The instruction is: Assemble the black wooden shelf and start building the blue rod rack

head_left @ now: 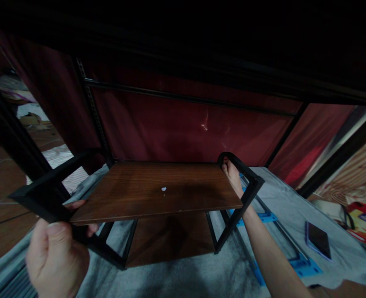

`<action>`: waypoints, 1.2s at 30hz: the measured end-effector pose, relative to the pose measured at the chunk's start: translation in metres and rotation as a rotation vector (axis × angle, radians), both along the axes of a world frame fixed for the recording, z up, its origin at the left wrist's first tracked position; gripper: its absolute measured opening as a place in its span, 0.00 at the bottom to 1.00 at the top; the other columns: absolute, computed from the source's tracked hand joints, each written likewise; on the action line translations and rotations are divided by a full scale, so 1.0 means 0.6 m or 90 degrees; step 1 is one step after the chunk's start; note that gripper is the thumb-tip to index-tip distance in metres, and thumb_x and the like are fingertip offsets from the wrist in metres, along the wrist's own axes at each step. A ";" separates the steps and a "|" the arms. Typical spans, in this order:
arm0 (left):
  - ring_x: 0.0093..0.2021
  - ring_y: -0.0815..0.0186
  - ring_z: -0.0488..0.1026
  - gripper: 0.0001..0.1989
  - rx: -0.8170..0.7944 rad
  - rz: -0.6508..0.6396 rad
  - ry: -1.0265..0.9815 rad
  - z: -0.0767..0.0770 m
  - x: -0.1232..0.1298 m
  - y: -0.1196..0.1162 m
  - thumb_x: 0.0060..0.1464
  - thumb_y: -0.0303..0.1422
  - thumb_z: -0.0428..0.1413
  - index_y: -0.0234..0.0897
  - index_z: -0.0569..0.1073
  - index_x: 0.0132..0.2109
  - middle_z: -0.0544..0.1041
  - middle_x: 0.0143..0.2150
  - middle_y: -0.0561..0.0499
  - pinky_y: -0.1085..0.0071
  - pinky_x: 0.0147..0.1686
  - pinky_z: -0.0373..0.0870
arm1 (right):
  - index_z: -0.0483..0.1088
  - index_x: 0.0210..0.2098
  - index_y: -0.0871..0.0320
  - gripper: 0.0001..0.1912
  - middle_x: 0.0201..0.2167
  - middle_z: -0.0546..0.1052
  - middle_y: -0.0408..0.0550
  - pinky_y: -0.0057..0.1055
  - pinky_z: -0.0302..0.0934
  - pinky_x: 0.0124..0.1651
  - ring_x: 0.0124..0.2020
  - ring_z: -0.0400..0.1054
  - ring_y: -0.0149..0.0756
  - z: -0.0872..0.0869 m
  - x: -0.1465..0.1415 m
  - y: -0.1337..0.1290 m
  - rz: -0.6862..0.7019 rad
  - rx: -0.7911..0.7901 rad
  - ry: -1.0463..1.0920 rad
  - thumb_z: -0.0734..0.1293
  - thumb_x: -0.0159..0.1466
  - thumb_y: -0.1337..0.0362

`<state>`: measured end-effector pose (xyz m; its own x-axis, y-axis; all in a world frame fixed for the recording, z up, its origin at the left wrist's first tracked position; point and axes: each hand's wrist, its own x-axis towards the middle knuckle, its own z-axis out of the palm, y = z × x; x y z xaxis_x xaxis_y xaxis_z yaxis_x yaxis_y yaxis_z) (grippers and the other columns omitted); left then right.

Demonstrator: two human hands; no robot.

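Note:
A small two-tier shelf with black side frames and brown wood-grain boards (pixel 145 182) stands in front of me. My left hand (pixel 58 252) is wrapped round the black left side frame at its near corner, fingers reaching under the upper board. My right hand (pixel 230 171) reaches through the right side frame and is closed at its far upper part, by the board's back corner; its fingers are partly hidden. A small white mark (pixel 163 189) shows on the upper board. The lower board (pixel 170 240) is in shadow beneath.
The shelf is on grey cloth (pixel 282 194) under a dark overhead structure with black posts. Dark red fabric (pixel 176 128) hangs behind. On the right lie blue-ended metal frames (pixel 303 267), a phone (pixel 318 240) and a red and yellow package (pixel 364 223).

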<state>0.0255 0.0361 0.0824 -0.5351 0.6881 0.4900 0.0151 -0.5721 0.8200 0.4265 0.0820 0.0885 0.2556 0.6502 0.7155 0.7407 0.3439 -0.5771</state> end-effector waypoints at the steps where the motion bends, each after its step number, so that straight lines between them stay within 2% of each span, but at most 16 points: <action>1: 0.25 0.67 0.66 0.15 0.008 -0.027 -0.029 0.001 0.000 -0.002 0.54 0.44 0.59 0.41 0.77 0.43 0.77 0.40 0.51 0.69 0.21 0.63 | 0.70 0.49 0.57 0.25 0.48 0.75 0.55 0.49 0.59 0.59 0.50 0.67 0.47 -0.002 0.004 0.002 -0.003 -0.008 -0.013 0.54 0.68 0.47; 5: 0.27 0.68 0.67 0.15 -0.004 -0.109 -0.070 -0.001 -0.001 -0.010 0.55 0.45 0.60 0.40 0.77 0.45 0.77 0.42 0.51 0.71 0.23 0.64 | 0.68 0.53 0.60 0.28 0.51 0.73 0.58 0.49 0.59 0.57 0.52 0.67 0.50 -0.010 0.030 0.013 -0.036 -0.056 -0.063 0.52 0.68 0.46; 7: 0.27 0.68 0.67 0.18 0.000 -0.130 -0.055 -0.005 -0.002 -0.011 0.56 0.46 0.59 0.39 0.77 0.47 0.77 0.40 0.51 0.71 0.24 0.64 | 0.67 0.52 0.58 0.27 0.51 0.73 0.58 0.49 0.58 0.57 0.52 0.67 0.50 -0.013 0.040 0.017 -0.059 -0.078 -0.076 0.52 0.68 0.46; 10: 0.27 0.68 0.67 0.19 -0.003 -0.160 -0.044 -0.009 -0.004 -0.012 0.57 0.46 0.58 0.38 0.77 0.49 0.77 0.38 0.50 0.72 0.24 0.65 | 0.67 0.51 0.57 0.26 0.48 0.74 0.56 0.47 0.59 0.56 0.51 0.67 0.48 -0.013 0.043 0.018 -0.046 -0.079 -0.064 0.51 0.69 0.46; 13: 0.29 0.68 0.69 0.19 0.005 -0.195 -0.102 -0.006 -0.006 -0.014 0.57 0.46 0.58 0.40 0.76 0.50 0.76 0.41 0.50 0.71 0.25 0.68 | 0.66 0.49 0.56 0.24 0.45 0.74 0.55 0.46 0.60 0.55 0.49 0.68 0.47 -0.011 0.037 0.011 -0.055 -0.065 -0.054 0.50 0.69 0.47; 16: 0.34 0.65 0.72 0.22 -0.033 -0.217 -0.166 0.004 -0.017 -0.009 0.57 0.50 0.56 0.41 0.76 0.51 0.77 0.41 0.49 0.72 0.28 0.71 | 0.65 0.48 0.56 0.23 0.46 0.73 0.57 0.46 0.61 0.54 0.51 0.67 0.49 -0.011 0.035 0.004 -0.084 -0.102 -0.050 0.51 0.68 0.48; 19: 0.36 0.66 0.73 0.23 -0.104 -0.221 -0.145 0.015 -0.038 0.021 0.55 0.50 0.58 0.37 0.78 0.48 0.78 0.40 0.49 0.75 0.31 0.71 | 0.65 0.47 0.57 0.23 0.46 0.73 0.59 0.47 0.61 0.53 0.52 0.67 0.51 -0.014 0.039 0.003 -0.097 -0.130 -0.031 0.51 0.67 0.47; 22: 0.35 0.68 0.73 0.22 -0.125 -0.225 -0.093 0.027 -0.053 0.075 0.48 0.45 0.65 0.36 0.79 0.46 0.79 0.41 0.49 0.76 0.31 0.70 | 0.65 0.47 0.56 0.23 0.46 0.73 0.57 0.47 0.61 0.52 0.52 0.67 0.51 -0.018 0.044 0.006 -0.093 -0.135 -0.021 0.51 0.67 0.47; 27: 0.42 0.58 0.76 0.27 -0.139 -0.249 -0.025 0.049 -0.035 0.154 0.42 0.51 0.66 0.35 0.79 0.44 0.81 0.42 0.46 0.66 0.39 0.73 | 0.67 0.45 0.56 0.22 0.43 0.74 0.58 0.45 0.62 0.47 0.48 0.69 0.52 -0.020 0.049 0.013 -0.103 -0.130 -0.046 0.52 0.66 0.48; 31: 0.45 0.54 0.76 0.25 -0.122 -0.236 -0.008 0.054 -0.014 0.173 0.43 0.51 0.65 0.36 0.79 0.41 0.81 0.41 0.46 0.61 0.45 0.72 | 0.67 0.45 0.56 0.24 0.42 0.75 0.58 0.45 0.63 0.46 0.46 0.70 0.51 -0.022 0.051 0.013 -0.105 -0.125 -0.064 0.51 0.66 0.46; 36: 0.44 0.57 0.75 0.19 -0.098 -0.215 0.030 0.046 -0.007 0.185 0.44 0.47 0.65 0.37 0.77 0.36 0.79 0.37 0.48 0.62 0.48 0.71 | 0.66 0.51 0.56 0.27 0.42 0.76 0.60 0.43 0.64 0.43 0.47 0.71 0.52 -0.023 0.048 0.005 -0.133 -0.153 -0.053 0.51 0.65 0.45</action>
